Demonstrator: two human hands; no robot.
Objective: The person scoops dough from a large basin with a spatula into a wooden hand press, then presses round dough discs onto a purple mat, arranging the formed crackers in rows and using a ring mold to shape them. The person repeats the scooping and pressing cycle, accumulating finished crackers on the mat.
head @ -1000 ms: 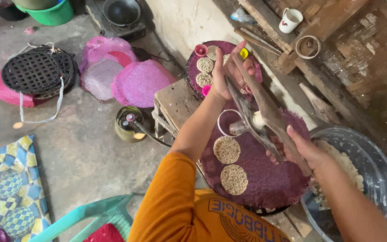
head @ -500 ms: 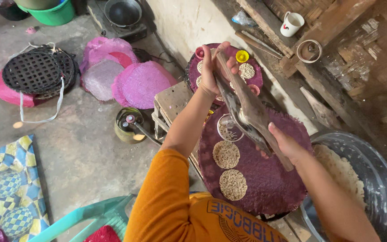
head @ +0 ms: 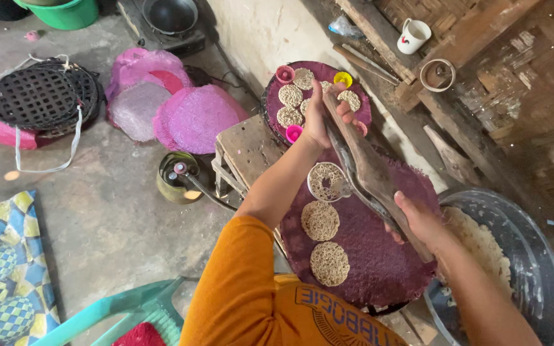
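My left hand grips the far end of a long wooden paddle, and my right hand grips its near end. The paddle slants over a round purple woven tray. On the tray lie two flat round noodle discs, with a third inside a white ring mould beside the paddle. A thin metal blade seems to run under the paddle. Behind my left hand, a second purple tray carries several noodle discs and small coloured cups.
A big grey basin of pale noodle mass sits at the right. A wooden stool, a small green can, pink woven trays and a black basket stand on the concrete floor. A green plastic chair is near me.
Both hands have lifted the paddle's far end up and away toward the far tray. The ring mould with its disc now shows fully beside the paddle.
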